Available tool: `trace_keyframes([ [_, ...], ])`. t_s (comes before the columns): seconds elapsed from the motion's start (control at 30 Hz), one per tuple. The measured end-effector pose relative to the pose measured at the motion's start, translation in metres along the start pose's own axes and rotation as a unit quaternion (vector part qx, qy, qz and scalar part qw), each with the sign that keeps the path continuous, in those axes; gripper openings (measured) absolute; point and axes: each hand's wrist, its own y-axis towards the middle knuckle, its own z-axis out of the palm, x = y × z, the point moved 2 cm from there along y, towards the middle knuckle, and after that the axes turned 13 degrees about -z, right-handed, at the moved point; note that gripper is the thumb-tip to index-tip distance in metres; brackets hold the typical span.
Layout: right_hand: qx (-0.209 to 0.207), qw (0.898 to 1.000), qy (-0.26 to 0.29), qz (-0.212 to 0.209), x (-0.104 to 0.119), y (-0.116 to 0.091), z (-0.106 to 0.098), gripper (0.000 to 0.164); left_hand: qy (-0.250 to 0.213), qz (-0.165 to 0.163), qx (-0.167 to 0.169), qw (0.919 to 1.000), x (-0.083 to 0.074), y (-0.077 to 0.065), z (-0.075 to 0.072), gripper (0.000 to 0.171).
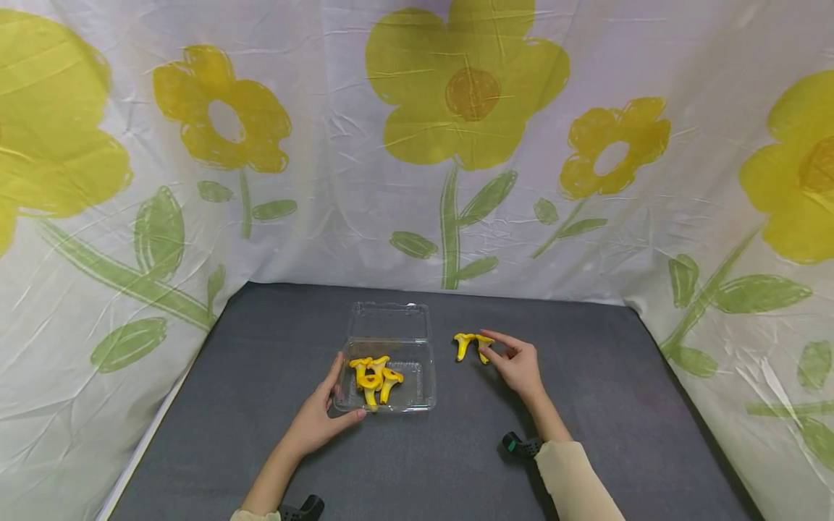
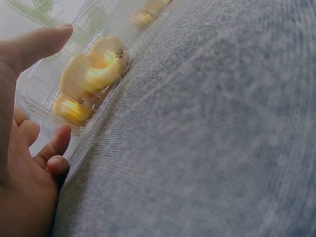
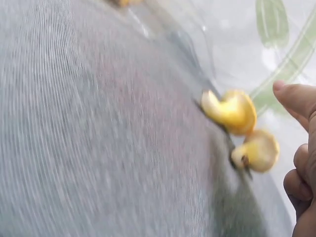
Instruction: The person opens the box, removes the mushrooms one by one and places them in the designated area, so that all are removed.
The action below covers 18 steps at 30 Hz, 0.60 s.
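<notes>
A clear plastic clamshell box (image 1: 418, 380) stands on the dark cloth, its lid (image 1: 391, 318) raised at the back. Several yellow trumpet-shaped mushrooms (image 1: 370, 383) lie in its left half. My left hand (image 1: 316, 423) spans the box's front left corner, fingers along the side and thumb at the front edge, spread and fairly straight. To the right of the box, two more mushrooms stand side by side, the left one (image 1: 462, 344) and the right one (image 1: 483, 339). My right hand (image 1: 519, 370) reaches over the right mushroom; in the right wrist view its fingers are apart from it.
A dark grey cloth (image 1: 260, 362) covers the table. White curtains (image 1: 339, 217) printed with yellow flowers hang behind and along both sides. A black band (image 1: 521, 445) sits on the right wrist, another (image 1: 302, 509) on the left.
</notes>
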Motion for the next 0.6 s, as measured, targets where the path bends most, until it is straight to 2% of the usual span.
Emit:
trace_keyframes([
  [0.33,0.001,0.999,0.017,-0.051,0.029,0.009,0.027,0.032,0.001,-0.003,0.006,1.0,0.001,0.0,-0.001,0.117],
  [0.6,-0.01,0.998,0.034,-0.052,0.05,0.01,0.054,0.031,0.0,-0.003,0.006,1.0,0.003,0.002,0.0,0.117],
])
